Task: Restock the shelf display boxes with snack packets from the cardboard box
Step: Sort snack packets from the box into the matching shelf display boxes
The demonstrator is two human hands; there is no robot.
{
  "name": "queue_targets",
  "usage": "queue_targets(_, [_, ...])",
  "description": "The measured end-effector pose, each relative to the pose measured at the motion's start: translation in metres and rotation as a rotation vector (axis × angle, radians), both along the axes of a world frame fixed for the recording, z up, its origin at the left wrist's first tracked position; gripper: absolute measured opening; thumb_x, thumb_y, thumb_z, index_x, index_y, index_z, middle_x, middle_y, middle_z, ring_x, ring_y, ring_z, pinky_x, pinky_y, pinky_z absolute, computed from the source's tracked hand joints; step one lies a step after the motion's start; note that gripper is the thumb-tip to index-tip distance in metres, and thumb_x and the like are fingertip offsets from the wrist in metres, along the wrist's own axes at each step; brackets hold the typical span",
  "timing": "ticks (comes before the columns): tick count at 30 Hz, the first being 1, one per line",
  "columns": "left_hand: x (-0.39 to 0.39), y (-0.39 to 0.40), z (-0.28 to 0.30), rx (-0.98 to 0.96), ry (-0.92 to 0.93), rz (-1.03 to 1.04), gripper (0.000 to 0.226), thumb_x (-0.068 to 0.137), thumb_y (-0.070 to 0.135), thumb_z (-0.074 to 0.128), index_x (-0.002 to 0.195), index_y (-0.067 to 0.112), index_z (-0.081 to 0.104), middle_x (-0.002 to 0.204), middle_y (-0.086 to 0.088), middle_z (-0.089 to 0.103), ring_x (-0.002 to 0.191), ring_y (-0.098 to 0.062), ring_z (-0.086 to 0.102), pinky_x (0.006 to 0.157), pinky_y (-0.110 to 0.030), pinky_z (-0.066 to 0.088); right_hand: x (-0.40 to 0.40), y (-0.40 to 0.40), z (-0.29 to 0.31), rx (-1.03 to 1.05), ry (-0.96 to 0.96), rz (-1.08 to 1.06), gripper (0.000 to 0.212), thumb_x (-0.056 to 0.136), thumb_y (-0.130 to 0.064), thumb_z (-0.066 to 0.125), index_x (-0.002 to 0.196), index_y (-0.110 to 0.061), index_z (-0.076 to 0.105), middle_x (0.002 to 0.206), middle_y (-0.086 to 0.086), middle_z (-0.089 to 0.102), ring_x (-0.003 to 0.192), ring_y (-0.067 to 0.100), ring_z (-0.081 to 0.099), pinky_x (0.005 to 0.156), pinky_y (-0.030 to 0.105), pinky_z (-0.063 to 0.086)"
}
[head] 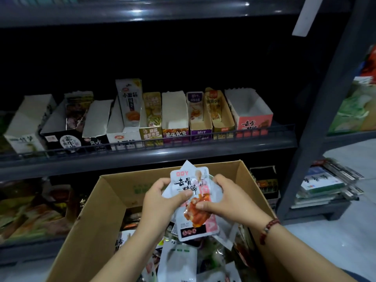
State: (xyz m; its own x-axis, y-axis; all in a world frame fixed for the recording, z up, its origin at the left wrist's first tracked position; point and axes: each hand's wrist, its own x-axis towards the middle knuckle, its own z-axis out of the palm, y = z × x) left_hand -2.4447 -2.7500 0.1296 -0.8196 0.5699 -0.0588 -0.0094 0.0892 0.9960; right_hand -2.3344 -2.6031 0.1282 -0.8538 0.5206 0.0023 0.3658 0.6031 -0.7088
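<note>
Nearest: cardboard box (95,216) open, loose snack packets heaped inside, low in front of the shelf.

Above the box, both hands hold a small stack of white-and-pink packets (193,202). Left hand (160,198) pinches the upper left edge, thumb on the front. Right hand (219,198) curls round the right side, fingertips on the printed picture. Grip on each side is clenched on the packets, not released.

Risk: the stack looks fanned and uneven; the film is likely slick, so a back packet could slide out and drop among the mixed packets below.

Farther: the row of display boxes on the shelf behind a low rail (142,142). The pink-fronted display box (254,123) at far right bears matching lettering and looks empty.

Risk: neighbouring boxes stand close; a hurried reach could misfile the packets, or catch the rail.
</note>
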Motion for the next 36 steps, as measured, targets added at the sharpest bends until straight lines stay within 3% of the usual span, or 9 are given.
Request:
queue_targets(3, [-0.005, 0.000, 0.004, 0.075, -0.100, -0.044, 0.034, 0.079, 0.005, 0.075, 0.108, 0.016, 0.060, 0.091, -0.008, 0.076, 0.083, -0.028, 0.072, 0.075, -0.047, 0.058, 0.002, 0.004, 0.005, -0.180, 0.155, -0.088, 0.035, 0.071, -0.041, 0.080, 0.088, -0.021, 0.058, 0.086, -0.007, 0.069, 0.078, 0.005, 0.065, 0.068, 0.024, 0.054])
queue_targets(5, [-0.012, -0.003, 0.008, 0.137, -0.231, -0.072, 0.040, 0.080, -0.001, 0.069, 0.112, 0.018, 0.057, 0.093, -0.012, 0.075, 0.084, -0.029, 0.072, 0.072, -0.043, 0.058, 0.003, 0.005, 0.010, -0.290, 0.243, -0.111, 0.023, 0.077, -0.031, 0.077, 0.091, -0.019, 0.063, 0.088, -0.006, 0.072, 0.081, 0.005, 0.067, 0.074, 0.022, 0.055])
queue_targets(8, [-0.020, -0.008, 0.019, 0.159, -0.367, -0.180, 0.041, 0.072, 0.005, 0.069, 0.112, 0.007, 0.061, 0.097, -0.019, 0.074, 0.080, -0.030, 0.072, 0.071, -0.042, 0.059, -0.005, 0.001, 0.017, -0.468, 0.359, -0.089, 0.018, 0.083, -0.018, 0.073, 0.100, -0.019, 0.066, 0.095, -0.002, 0.075, 0.089, 0.014, 0.071, 0.084, 0.037, 0.057])
queue_targets(15, [-0.042, -0.016, 0.045, 0.268, -0.483, -0.205, 0.042, 0.074, 0.006, 0.067, 0.116, 0.007, 0.059, 0.105, -0.024, 0.071, 0.092, -0.039, 0.070, 0.075, -0.050, 0.059, -0.047, -0.010, 0.043, -0.445, 0.415, -0.065, 0.020, 0.087, -0.011, 0.067, 0.106, -0.016, 0.064, 0.093, 0.001, 0.075, 0.085, 0.017, 0.072, 0.082, 0.042, 0.057])
queue_targets(21, [-0.067, -0.009, 0.058, 0.260, -0.359, -0.020, 0.025, 0.088, -0.003, 0.061, 0.112, 0.002, 0.061, 0.097, -0.020, 0.073, 0.087, -0.037, 0.071, 0.078, -0.051, 0.057, -0.076, -0.004, 0.056, -0.545, 0.390, -0.077, 0.023, 0.086, -0.007, 0.067, 0.108, -0.012, 0.067, 0.095, 0.001, 0.075, 0.088, 0.016, 0.071, 0.083, 0.038, 0.057])
queue_targets(25, [-0.078, 0.004, 0.062, 0.266, -0.281, 0.046, 0.017, 0.090, 0.001, 0.062, 0.104, 0.010, 0.065, 0.095, -0.011, 0.075, 0.084, -0.030, 0.073, 0.075, -0.046, 0.059, -0.080, 0.014, 0.067, -0.520, 0.421, -0.160, 0.012, 0.086, -0.014, 0.068, 0.098, -0.015, 0.069, 0.087, -0.004, 0.075, 0.074, 0.005, 0.071, 0.059, 0.017, 0.053])
queue_targets(27, [-0.079, 0.014, 0.065, 0.247, -0.232, 0.028, 0.018, 0.089, 0.004, 0.065, 0.106, 0.010, 0.066, 0.096, -0.009, 0.076, 0.087, -0.029, 0.073, 0.081, -0.048, 0.058, -0.079, 0.026, 0.073, -0.533, 0.405, -0.138, 0.012, 0.086, -0.011, 0.067, 0.098, -0.013, 0.067, 0.084, -0.003, 0.075, 0.071, 0.006, 0.071, 0.054, 0.015, 0.050])
queue_targets(30, [-0.076, 0.034, 0.069, 0.186, -0.179, -0.055, 0.024, 0.083, 0.005, 0.071, 0.106, 0.009, 0.067, 0.095, -0.008, 0.076, 0.088, -0.028, 0.073, 0.086, -0.050, 0.056, -0.076, 0.042, 0.077, -0.514, 0.404, -0.134, 0.017, 0.085, -0.010, 0.069, 0.101, -0.012, 0.067, 0.087, -0.001, 0.075, 0.077, 0.012, 0.072, 0.061, 0.020, 0.056])
queue_targets(36, [-0.068, 0.079, 0.071, 0.099, -0.137, -0.071, 0.027, 0.079, -0.002, 0.075, 0.100, 0.013, 0.068, 0.091, -0.006, 0.076, 0.083, -0.028, 0.074, 0.080, -0.051, 0.058, -0.073, 0.089, 0.082, -0.474, 0.340, -0.128, 0.027, 0.077, -0.018, 0.078, 0.099, -0.012, 0.065, 0.089, 0.000, 0.075, 0.081, 0.015, 0.072, 0.072, 0.027, 0.056])
